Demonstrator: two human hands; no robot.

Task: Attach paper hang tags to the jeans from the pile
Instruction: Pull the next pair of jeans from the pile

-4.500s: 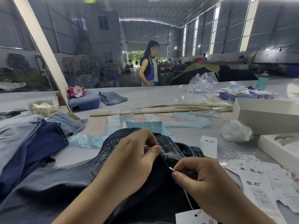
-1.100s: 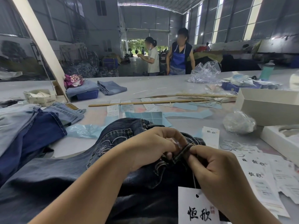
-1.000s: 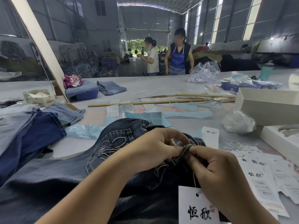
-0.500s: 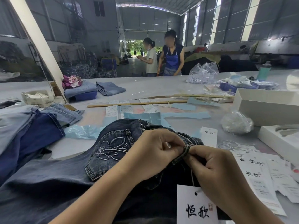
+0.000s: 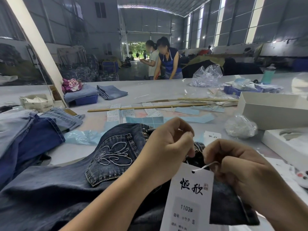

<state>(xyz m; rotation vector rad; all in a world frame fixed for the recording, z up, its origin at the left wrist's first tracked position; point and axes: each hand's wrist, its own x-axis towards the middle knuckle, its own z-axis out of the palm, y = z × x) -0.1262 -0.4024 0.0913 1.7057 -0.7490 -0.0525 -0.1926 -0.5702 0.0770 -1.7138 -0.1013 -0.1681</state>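
Tagging dark embroidered denim jeans [image 5: 70, 189]

Right hand [image 5: 240, 170] pinches the white string [image 5: 204, 167] of a white paper hang tag [image 5: 188, 197]; left hand [image 5: 168, 147], fingers curled, pinches the waistband.

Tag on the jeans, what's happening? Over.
Left hand pinching the string. Right hand gripping white string. Hang tag dangling over dark jeans. Nothing blocking.

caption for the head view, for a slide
Right hand pinches the white string of a white paper hang tag over dark blue embroidered jeans; left hand holds the waistband.
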